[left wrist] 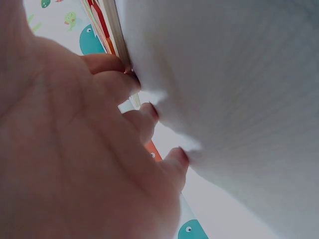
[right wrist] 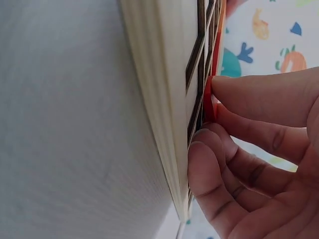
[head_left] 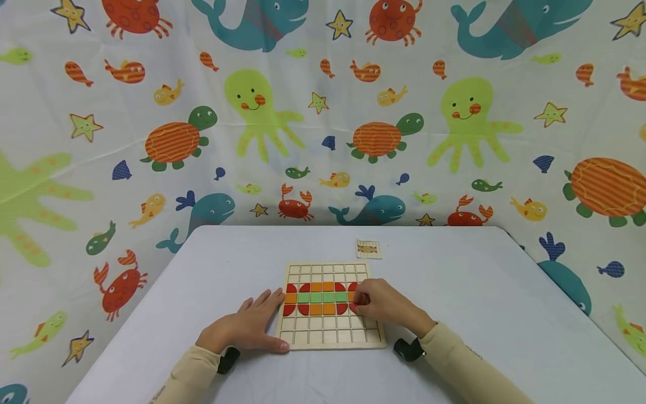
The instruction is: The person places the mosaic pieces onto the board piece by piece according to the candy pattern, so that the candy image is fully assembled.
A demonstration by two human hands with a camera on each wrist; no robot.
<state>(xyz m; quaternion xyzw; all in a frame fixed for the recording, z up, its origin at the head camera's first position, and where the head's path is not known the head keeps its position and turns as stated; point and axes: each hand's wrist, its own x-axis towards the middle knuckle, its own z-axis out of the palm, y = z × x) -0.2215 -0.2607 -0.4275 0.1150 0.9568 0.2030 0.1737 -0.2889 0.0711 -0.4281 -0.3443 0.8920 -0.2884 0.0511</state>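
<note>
A square wooden grid board [head_left: 330, 336] lies on the white table, with red rounded tiles, orange squares and green squares in its middle rows. My left hand [head_left: 247, 325] rests at the board's left side, fingers spread and thumb by the near left corner. In the left wrist view, its fingertips touch the table beside the board's edge [left wrist: 115, 35]. Over the board's right side, my right hand [head_left: 386, 303] pinches a red tile [right wrist: 208, 102] between thumb and finger at the grid's surface. Its fingers partly hide the rightmost cells.
Behind the board, toward the right, lies a small card [head_left: 368, 249] printed with a coloured grid pattern. The white table [head_left: 454, 269] reaches back to a curtain [head_left: 313, 146] with sea animals. Each wrist wears a small black camera.
</note>
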